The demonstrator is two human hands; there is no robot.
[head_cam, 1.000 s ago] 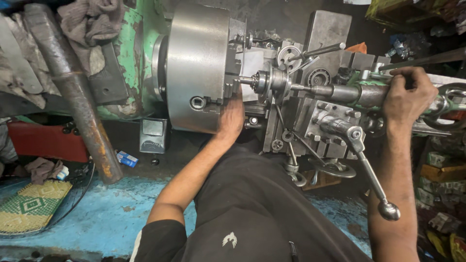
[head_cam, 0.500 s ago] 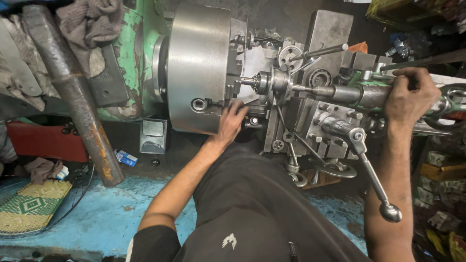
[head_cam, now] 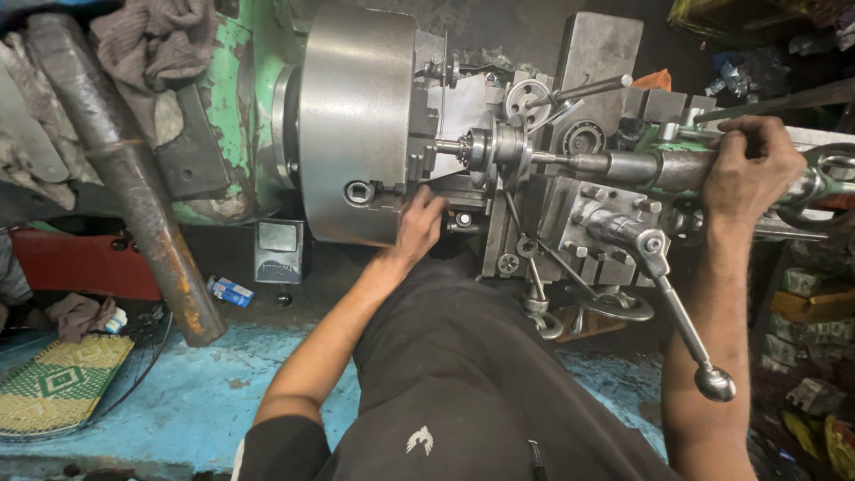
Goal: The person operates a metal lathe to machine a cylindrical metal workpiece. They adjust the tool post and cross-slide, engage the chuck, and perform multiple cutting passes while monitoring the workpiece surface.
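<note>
The person leans over a lathe, both arms stretched out away from the body; the left arm runs up from the near left, elbow slightly bent, and the left hand (head_cam: 419,227) rests against the near edge of the big steel chuck (head_cam: 356,125), fingers curled in toward the chuck's face and the metal below it, though whether they pinch anything there I cannot tell; a square key socket (head_cam: 359,191) shows in the chuck rim just left of that hand; the right arm goes nearly straight up the right side, and the right hand (head_cam: 748,169) is clenched over the top of the tailstock barrel (head_cam: 641,167), knuckles up, thumb side toward the chuck; a handwheel (head_cam: 824,183) sits just right of that fist; between the two hands a small round workpiece (head_cam: 481,147) is held out from the chuck, with the barrel's tip close against its right end; a long lever with a ball end (head_cam: 686,321) hangs down toward the near right, beside the right forearm; at far left a rusty bar (head_cam: 134,178) leans over the green machine body (head_cam: 232,98); below it lie a blue floor (head_cam: 178,392) and a woven mat (head_cam: 58,392).
</note>
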